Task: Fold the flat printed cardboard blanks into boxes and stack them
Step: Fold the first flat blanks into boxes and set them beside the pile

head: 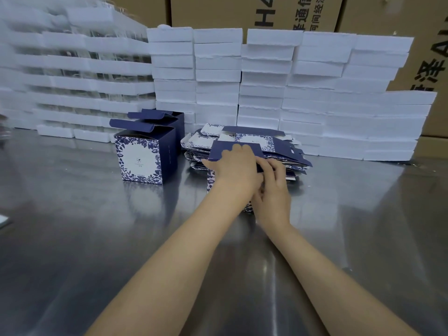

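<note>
1. The left hand (234,167) grips the top of a half-folded navy, floral-printed cardboard box (236,154), fingers curled over its flap.
2. The right hand (272,187) pinches that box's right side.
3. The box stands on the steel counter (72,214), touching a pile of flat printed blanks (254,139).
4. Two folded navy boxes (145,154), lids open, stand to the left; their contents are hidden.

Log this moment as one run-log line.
step: folding box | left hand: grips box in progress | right hand: grips same box | folded boxes: upright, flaps open | flat blanks: piled behind hands
</note>
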